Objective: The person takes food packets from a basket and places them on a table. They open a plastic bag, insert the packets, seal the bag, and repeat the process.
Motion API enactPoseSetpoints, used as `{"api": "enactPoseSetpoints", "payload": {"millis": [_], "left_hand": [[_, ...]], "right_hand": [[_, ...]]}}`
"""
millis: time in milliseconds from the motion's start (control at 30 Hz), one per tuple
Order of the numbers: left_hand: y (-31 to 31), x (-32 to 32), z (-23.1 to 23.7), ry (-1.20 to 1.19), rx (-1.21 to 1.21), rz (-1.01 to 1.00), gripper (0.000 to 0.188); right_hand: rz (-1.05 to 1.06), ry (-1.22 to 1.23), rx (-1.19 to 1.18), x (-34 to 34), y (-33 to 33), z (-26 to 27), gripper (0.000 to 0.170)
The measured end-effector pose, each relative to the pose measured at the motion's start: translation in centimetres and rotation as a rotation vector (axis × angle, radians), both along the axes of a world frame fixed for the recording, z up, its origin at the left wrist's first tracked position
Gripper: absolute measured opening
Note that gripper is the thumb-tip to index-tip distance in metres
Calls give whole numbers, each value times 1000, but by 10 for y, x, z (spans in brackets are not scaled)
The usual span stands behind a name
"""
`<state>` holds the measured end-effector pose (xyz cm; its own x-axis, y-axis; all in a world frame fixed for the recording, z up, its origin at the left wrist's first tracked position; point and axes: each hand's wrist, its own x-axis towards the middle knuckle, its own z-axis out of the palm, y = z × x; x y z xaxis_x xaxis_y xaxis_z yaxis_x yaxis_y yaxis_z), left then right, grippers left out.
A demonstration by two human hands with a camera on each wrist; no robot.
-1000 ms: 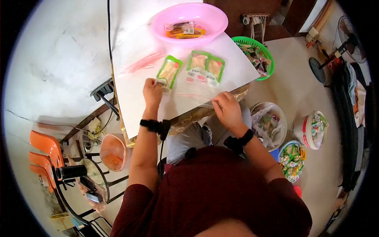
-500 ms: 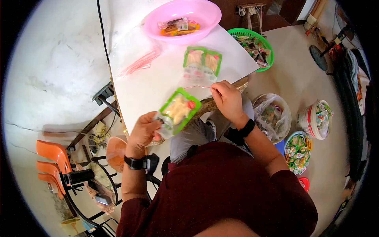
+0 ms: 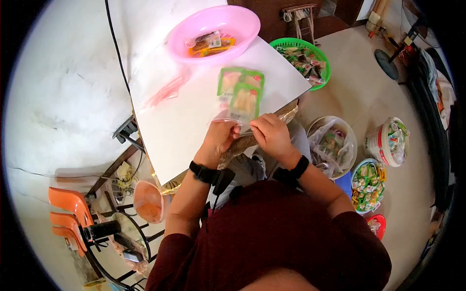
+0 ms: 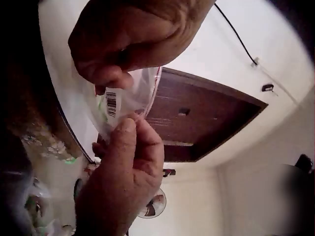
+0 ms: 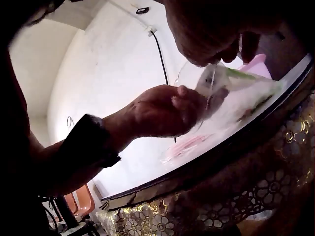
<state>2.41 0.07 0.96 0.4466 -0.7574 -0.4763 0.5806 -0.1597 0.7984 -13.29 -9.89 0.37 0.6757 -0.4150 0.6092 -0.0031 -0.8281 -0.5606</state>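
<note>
Both hands meet near the table's front edge in the head view. The left hand (image 3: 221, 138) pinches the lower end of a green-edged packet (image 3: 245, 101); its curled fingers lie by a barcode (image 4: 112, 102) in the left wrist view. Beside it, the right hand (image 3: 274, 137) pinches a clear bag (image 4: 147, 88) with a thin red edge, between thumb and fingers. Plastic layers overlap between the hands, so whether the packet is inside the bag cannot be told. Behind the held packet, a green-edged double packet (image 3: 228, 81) lies on the white table (image 3: 179, 126).
Pink-edged clear bags (image 3: 167, 92) lie left on the table. At the back stands a pink basin (image 3: 247, 29) holding several packets. A green basket (image 3: 326, 72), a bag-lined bucket (image 3: 353, 140), a white bucket (image 3: 376, 145) and a red bowl (image 3: 382, 227) stand on the floor.
The left hand has brought the packet from the lower left up to the right hand, and it now overlaps the double packet in the head view. The right hand has moved slightly toward the left.
</note>
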Motion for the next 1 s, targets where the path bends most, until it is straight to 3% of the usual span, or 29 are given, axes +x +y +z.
{"api": "enactPoseSetpoints", "payload": {"millis": [167, 300, 400, 500, 600, 733, 833, 933, 1000], "left_hand": [[-53, 13, -35, 164, -350, 13, 26], [-53, 4, -22, 476, -411, 60, 37], [-12, -14, -14, -132, -348, -30, 42], [35, -13, -13, -464, -132, -246, 41], [72, -3, -3, -679, -33, -372, 25], [88, 4, 32, -1360, 199, -462, 28], [80, 5, 34, -2039, 301, -488, 25], [70, 9, 31, -2231, 437, -451, 24], [61, 22, 26, -2297, 231, -277, 19]], "right_hand": [[-5, 2, -5, -4, 0, 1, 10], [-14, 21, 12, -7, -1, -3, 14], [-15, 30, 36, -10, 2, -6, 19], [2, 63, 48, -13, 3, -10, 21], [32, 63, -75, -17, 5, -1, 21], [42, 111, -215, -21, 11, 0, 20], [8, 135, -350, -19, 12, -3, 16], [0, 198, -449, -19, 6, 0, 13], [17, 214, -472, -19, -1, 4, 12]]}}
